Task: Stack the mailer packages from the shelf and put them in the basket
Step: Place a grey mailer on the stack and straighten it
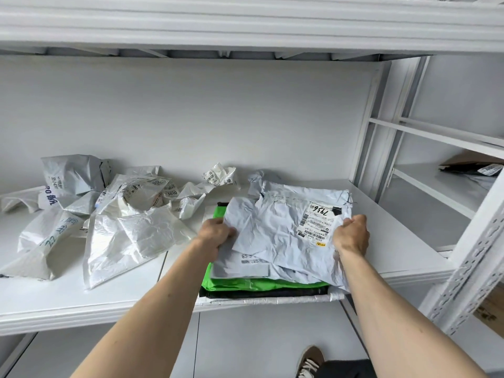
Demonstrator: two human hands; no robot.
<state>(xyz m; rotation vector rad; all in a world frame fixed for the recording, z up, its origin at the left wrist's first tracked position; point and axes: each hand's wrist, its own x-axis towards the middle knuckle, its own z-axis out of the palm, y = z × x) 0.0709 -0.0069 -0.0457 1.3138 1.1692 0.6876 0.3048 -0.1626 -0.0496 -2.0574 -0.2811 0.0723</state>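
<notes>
Pale grey plastic, creased all over, makes up the top mailer (pixel 283 230) of the stack (pixel 268 285) being built at the front edge of the shelf (pixel 81 301). Beneath it a bright green mailer (pixel 245 284), a black one (pixel 261 292) and a white one at the bottom can be made out. The top mailer is held at both sides: the left hand (pixel 215 236) is curled round its left edge, and the right hand (pixel 351 236) is clenched on its right edge beside the printed label (pixel 319 222). How many layers each grip takes in cannot be told, since the fingers are hidden under the plastic.

The step in hand is judged to be the squaring of this mailer on the stack. It would be done well if the sheet were drawn taut between the two hands, its edges brought level with the green mailer below, and then pressed flat so that trapped air is let out. As the stack overhangs the shelf front slightly, a forward pull should be kept gentle.

Loose crumpled mailers (pixel 122 214) remain to the left on the shelf, well apart from the stack. No basket is in view.
</notes>
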